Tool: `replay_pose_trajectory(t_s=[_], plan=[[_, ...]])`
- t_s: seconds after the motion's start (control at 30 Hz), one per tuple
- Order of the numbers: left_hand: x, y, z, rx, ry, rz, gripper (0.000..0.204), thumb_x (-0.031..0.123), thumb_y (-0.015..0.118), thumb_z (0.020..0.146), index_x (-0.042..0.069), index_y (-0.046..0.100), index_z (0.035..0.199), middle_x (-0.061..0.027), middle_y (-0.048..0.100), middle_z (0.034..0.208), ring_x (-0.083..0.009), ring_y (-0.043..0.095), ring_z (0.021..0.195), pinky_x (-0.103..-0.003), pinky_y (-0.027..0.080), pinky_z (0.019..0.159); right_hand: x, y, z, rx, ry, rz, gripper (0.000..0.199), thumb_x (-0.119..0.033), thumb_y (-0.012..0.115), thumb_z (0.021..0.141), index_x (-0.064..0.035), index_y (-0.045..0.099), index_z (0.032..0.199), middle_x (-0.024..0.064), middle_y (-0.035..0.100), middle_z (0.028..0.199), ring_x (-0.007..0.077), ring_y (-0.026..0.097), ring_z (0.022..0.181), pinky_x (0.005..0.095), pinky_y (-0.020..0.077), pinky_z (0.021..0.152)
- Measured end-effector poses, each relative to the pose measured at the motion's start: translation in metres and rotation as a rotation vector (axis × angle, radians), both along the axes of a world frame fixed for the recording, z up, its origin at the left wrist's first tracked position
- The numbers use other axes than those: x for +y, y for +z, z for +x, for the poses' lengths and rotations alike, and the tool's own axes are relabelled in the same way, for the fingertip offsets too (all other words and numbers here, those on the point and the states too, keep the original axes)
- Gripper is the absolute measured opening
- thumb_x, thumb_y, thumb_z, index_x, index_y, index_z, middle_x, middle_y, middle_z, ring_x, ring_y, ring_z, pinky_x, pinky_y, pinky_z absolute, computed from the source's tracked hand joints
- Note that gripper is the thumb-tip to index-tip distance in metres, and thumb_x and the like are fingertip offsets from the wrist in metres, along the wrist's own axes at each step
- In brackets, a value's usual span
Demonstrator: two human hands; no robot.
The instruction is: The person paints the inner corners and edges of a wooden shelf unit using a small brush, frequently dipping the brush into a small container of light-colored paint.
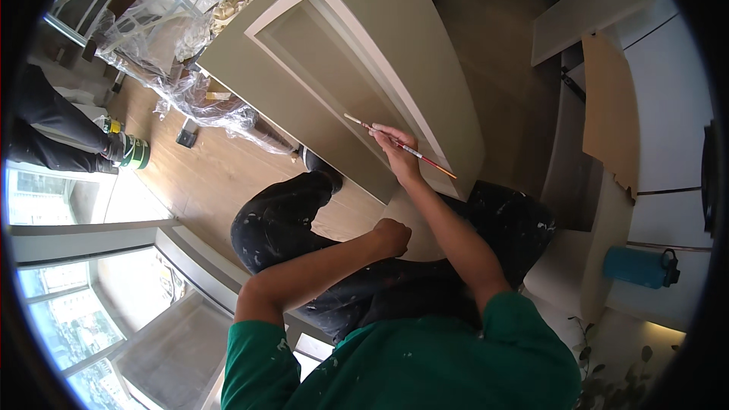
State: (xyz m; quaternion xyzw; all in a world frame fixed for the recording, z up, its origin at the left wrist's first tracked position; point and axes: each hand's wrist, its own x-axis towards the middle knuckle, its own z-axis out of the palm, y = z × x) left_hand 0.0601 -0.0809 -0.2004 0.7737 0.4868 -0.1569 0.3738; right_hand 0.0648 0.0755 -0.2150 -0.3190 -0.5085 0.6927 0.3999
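My right hand [400, 153] grips a thin red-handled paintbrush [400, 147], its pale bristle tip touching the recessed centre of an olive-green framed cabinet door panel [357, 53]. The panel lies tilted in front of my knees. My left hand [392, 236] is curled into a fist, empty as far as I can see, resting on my paint-spattered black trouser leg below the panel's near edge.
Another person's dark legs and shoe [125, 150] stand at the left on the wood floor. Clear plastic sheeting [190, 83] covers furniture behind the panel. A teal bottle [638, 267] lies at the right near white panels and a cardboard sheet [610, 106]. Windows fill the lower left.
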Motion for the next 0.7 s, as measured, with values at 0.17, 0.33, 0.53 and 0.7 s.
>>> replay_pose_trajectory(t_s=[0.17,0.33,0.53,0.7], plan=[[0.005,-0.003,0.001,0.006,-0.018,-0.053,0.045,0.038,0.067,0.093,0.002,0.061,0.119,-0.0179,0.074,0.100,-0.0353,0.073,0.096,-0.047,0.057,0.083,0.002,-0.008,-0.003,0.001,0.003,0.058,0.024,-0.004,0.067,0.098,0.0086,0.068,0.119,0.0120,0.074,0.109,0.0137,0.071,0.101,0.0237,0.0554,0.093],[0.006,-0.001,0.000,0.000,-0.012,-0.071,0.045,0.037,0.067,0.093,0.001,0.061,0.120,-0.0185,0.074,0.099,-0.0354,0.073,0.096,-0.047,0.058,0.082,0.000,-0.021,0.001,-0.060,-0.002,0.027,0.021,-0.002,0.068,0.096,0.0086,0.070,0.115,0.0137,0.075,0.106,0.0163,0.072,0.101,0.0255,0.0559,0.093],[0.005,-0.003,0.000,0.014,-0.010,-0.063,0.046,0.038,0.067,0.093,0.001,0.061,0.119,-0.0185,0.074,0.100,-0.0354,0.073,0.096,-0.047,0.058,0.082,0.002,-0.041,0.017,-0.204,-0.007,0.072,0.022,-0.005,0.069,0.097,0.0077,0.071,0.115,0.0107,0.075,0.104,0.0122,0.071,0.096,0.0228,0.0560,0.087],[0.005,-0.011,-0.001,-0.005,-0.007,-0.045,0.045,0.038,0.067,0.093,0.002,0.061,0.118,-0.0185,0.074,0.100,-0.0355,0.073,0.096,-0.047,0.058,0.082,-0.006,-0.024,0.014,-0.042,-0.079,-0.014,0.024,-0.005,0.070,0.096,0.0068,0.070,0.117,0.0100,0.075,0.104,0.0104,0.069,0.092,0.0216,0.0552,0.084]])
